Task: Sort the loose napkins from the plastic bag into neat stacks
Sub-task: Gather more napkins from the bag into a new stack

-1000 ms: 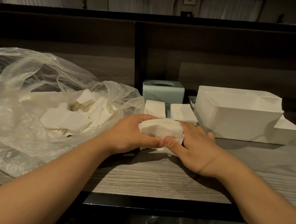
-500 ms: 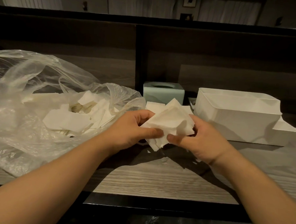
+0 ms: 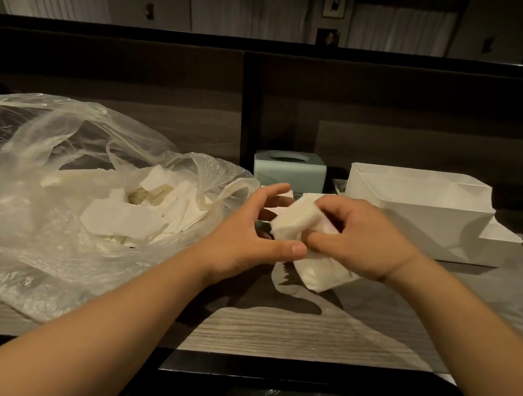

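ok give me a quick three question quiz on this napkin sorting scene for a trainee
1. True or false: the right hand grips the bundle of napkins.
2. Multiple choice: where does the plastic bag lie? A) left of the hands B) inside the white box C) on top of the pale green tissue holder
3. Fill in: the left hand's fingers are spread and curved, and its ____ reaches toward the bundle.

Key: 1 true; 2 A; 3 thumb
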The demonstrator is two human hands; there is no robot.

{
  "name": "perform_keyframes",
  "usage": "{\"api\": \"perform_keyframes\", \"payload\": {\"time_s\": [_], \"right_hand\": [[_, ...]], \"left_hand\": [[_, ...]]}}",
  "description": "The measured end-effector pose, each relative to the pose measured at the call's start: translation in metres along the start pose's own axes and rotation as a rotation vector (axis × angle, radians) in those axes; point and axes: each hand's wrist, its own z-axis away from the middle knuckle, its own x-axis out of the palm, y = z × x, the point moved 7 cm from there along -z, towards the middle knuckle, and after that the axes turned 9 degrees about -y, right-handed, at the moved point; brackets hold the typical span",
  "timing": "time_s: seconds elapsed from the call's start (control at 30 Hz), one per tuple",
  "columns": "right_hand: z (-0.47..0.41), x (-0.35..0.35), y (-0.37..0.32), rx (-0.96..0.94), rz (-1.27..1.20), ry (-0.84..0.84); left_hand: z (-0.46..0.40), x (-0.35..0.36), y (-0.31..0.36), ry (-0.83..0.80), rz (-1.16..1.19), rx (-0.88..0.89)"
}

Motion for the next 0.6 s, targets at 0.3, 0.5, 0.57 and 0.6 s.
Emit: {"api": "perform_keyframes", "payload": {"time_s": [0.3, 0.5, 0.57, 0.6], "right_hand": [[0.007, 0.008, 0.015, 0.126, 0.145, -0.100], [0.025, 0.010, 0.037, 0.071, -0.240, 0.028], [0.025, 0.012, 0.037, 0.027, -0.275, 0.040], [0.024, 0.013, 0.038, 0.019, -0.283, 0.039]], "left_hand": [[0.001, 0.008, -0.009, -0.108, -0.039, -0.127], [0.002, 0.010, -0.007, -0.124, -0.026, -0.135], [-0.001, 0.011, -0.008, -0.122, -0.051, -0.124], [-0.002, 0.010, -0.009, -0.107, -0.051, -0.125]]}}
